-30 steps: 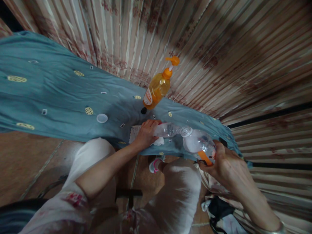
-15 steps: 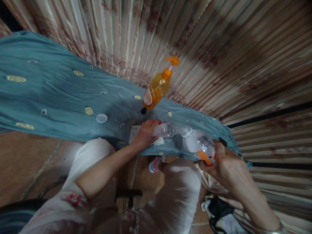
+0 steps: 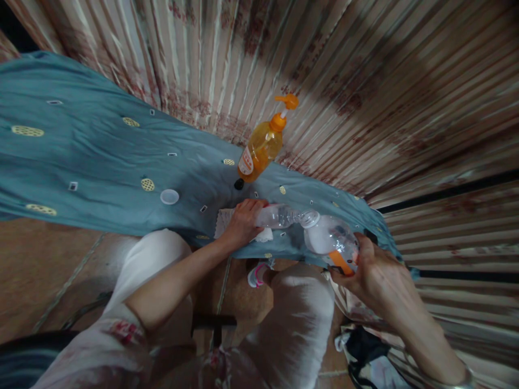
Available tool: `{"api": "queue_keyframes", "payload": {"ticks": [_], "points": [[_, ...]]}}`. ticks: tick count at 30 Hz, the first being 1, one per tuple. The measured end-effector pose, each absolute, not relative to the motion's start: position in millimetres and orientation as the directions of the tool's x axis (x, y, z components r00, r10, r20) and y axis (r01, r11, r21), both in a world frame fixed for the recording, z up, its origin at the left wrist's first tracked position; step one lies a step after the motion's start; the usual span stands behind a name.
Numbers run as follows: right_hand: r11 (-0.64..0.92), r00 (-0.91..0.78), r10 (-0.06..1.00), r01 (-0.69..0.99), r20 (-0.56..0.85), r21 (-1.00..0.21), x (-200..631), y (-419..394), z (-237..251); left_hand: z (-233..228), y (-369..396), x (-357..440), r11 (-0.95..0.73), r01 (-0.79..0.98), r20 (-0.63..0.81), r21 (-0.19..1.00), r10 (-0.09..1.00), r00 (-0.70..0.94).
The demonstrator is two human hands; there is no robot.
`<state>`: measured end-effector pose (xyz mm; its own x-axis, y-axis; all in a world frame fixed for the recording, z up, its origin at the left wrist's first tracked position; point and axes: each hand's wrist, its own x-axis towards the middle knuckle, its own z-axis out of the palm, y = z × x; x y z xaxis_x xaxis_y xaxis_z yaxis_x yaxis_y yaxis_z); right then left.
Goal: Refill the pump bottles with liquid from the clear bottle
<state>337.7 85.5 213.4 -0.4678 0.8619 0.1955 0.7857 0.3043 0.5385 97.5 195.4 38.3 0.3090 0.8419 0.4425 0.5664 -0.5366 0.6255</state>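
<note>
My left hand (image 3: 243,220) is closed around the lower part of a clear plastic bottle (image 3: 278,216), whose neck points to the right. In my right hand (image 3: 371,265) is a wider clear plastic bottle (image 3: 328,237) with an orange band, gripped near its right end. It lies at a slant, its left end close against the first bottle's mouth; whether they touch I cannot tell. A white lacy cloth (image 3: 223,220) lies partly under my left hand. Beyond that hand stands an amber pump bottle (image 3: 263,148) with an orange pump head.
A blue cloth (image 3: 101,156) with pineapple prints covers the table. On it are a small whitish round lid (image 3: 169,196) and a small black object (image 3: 239,184) beside the pump bottle. Pleated curtains (image 3: 203,65) hang along the back. A dark bundle (image 3: 360,346) lies low right.
</note>
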Motion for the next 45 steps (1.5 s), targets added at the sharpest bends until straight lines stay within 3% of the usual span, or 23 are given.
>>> {"api": "queue_keyframes", "payload": {"ticks": [16, 32, 45], "points": [[0.315, -0.488, 0.852, 0.767, 0.189, 0.559, 339.6, 84.8, 212.8, 37.6, 195.2, 97.7, -0.556, 0.579, 0.475, 0.597, 0.826, 0.303], [0.289, -0.433, 0.882, 0.81, 0.188, 0.511, 339.3, 83.6, 211.4, 39.8, 195.1, 96.4, -0.537, 0.554, 0.437, 0.636, 0.842, 0.315], [0.289, -0.445, 0.877, 0.791, 0.183, 0.54, 337.9, 84.3, 211.9, 44.9, 192.8, 94.9, -0.537, 0.539, 0.432, 0.649, 0.843, 0.32]]}}
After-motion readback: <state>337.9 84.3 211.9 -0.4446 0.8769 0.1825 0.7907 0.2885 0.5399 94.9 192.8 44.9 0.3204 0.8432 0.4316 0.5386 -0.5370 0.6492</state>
